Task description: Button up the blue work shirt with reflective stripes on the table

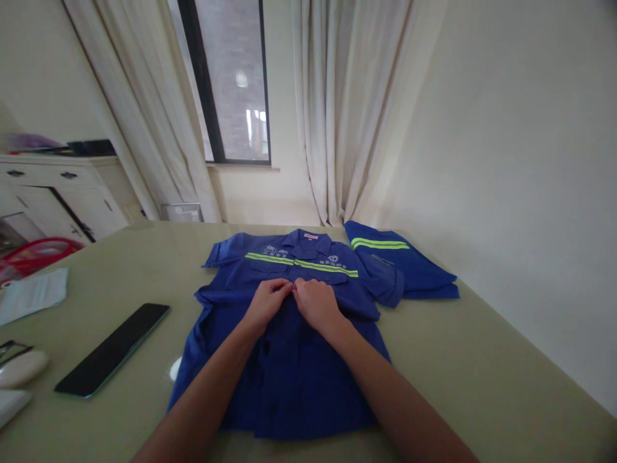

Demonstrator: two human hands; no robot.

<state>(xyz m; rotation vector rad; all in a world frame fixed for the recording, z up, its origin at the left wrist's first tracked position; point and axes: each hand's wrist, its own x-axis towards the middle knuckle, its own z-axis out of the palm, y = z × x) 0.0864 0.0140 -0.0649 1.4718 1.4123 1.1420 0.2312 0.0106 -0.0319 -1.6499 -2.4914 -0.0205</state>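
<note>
A blue short-sleeved work shirt (318, 379) lies spread on the table, front side up and collar at the far end. Yellow-green reflective strips cross its chest, with white printing above them. My left hand (268, 301) and my right hand (314, 302) meet at the front placket, just below the strips. Both hands have their fingers pinched on the placket cloth, thumbs close together. Whatever small part sits between the fingertips, such as a button, is hidden. Lower down, the placket edges overlap loosely.
A folded blue garment (424, 270) with a reflective strip lies beyond the right sleeve, by the wall. On the left of the table (159, 270) are a dark flat slab-like object (116, 347), paper (36, 294) and a pale rounded object (24, 368). A red basket (41, 254) stands beyond.
</note>
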